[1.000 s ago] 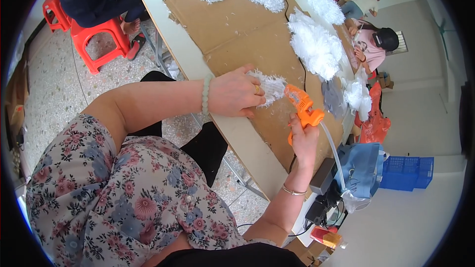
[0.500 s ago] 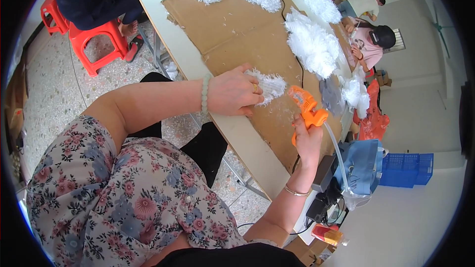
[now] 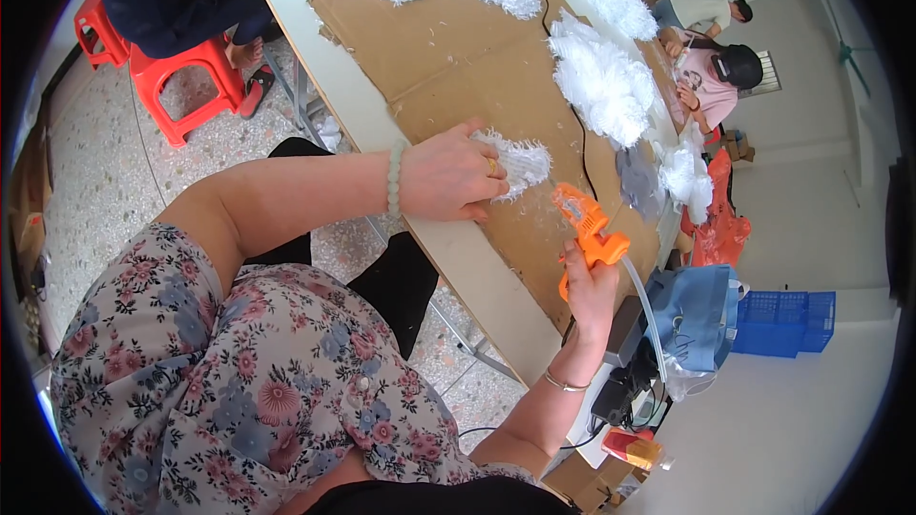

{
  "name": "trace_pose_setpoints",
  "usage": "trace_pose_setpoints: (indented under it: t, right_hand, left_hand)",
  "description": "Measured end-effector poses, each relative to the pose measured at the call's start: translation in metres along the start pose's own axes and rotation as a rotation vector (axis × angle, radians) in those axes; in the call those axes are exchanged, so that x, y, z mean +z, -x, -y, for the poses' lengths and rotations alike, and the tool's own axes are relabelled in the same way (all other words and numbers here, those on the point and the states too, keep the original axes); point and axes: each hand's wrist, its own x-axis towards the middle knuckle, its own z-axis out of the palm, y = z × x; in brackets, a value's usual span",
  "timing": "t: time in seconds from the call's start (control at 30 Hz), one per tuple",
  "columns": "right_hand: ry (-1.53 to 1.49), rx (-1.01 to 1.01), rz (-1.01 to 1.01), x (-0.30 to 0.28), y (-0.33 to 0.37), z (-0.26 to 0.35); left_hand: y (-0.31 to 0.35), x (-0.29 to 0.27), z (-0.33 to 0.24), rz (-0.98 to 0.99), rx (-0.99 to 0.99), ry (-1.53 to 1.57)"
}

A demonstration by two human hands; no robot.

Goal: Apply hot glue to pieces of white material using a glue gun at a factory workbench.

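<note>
My left hand (image 3: pixel 445 177) lies over a small white fringed piece (image 3: pixel 524 168), pressing it to the brown cardboard sheet (image 3: pixel 448 62) with its fingers curled on the near end. In my right hand (image 3: pixel 592 294) is an orange glue gun (image 3: pixel 590 224), gripped by its handle. Its nozzle points at the fringed piece's right end, a short gap away. A long translucent glue stick (image 3: pixel 646 313) sticks out of the gun's back and curves downward. Under my left palm part of the white piece is hidden.
Fluffy white heaps (image 3: pixel 601 81) lie along the cardboard's far side, by a black cable (image 3: pixel 585 148). Near my right forearm are a blue bag (image 3: pixel 697 310), black adapters (image 3: pixel 620 391) and a bottle (image 3: pixel 634 448). A co-worker (image 3: pixel 711 81) sits opposite; red stools (image 3: pixel 186 86) stand at left.
My right hand and the glue gun have shifted slightly down, and the nozzle is a little farther from the fringed piece. My left hand stays nearly in place.
</note>
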Motion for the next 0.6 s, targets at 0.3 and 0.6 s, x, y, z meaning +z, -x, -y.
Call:
trace_pose_setpoints:
  t: [0.3,0.6]
  right_hand:
    - [0.05,-0.033,0.02,0.013,0.001,-0.004]
    - [0.084,-0.079,0.015,0.021,0.0,-0.007]
  left_hand:
    - [-0.002,-0.001,-0.001,0.006,0.004,-0.012]
    - [-0.001,-0.001,0.0,0.007,0.003,-0.003]
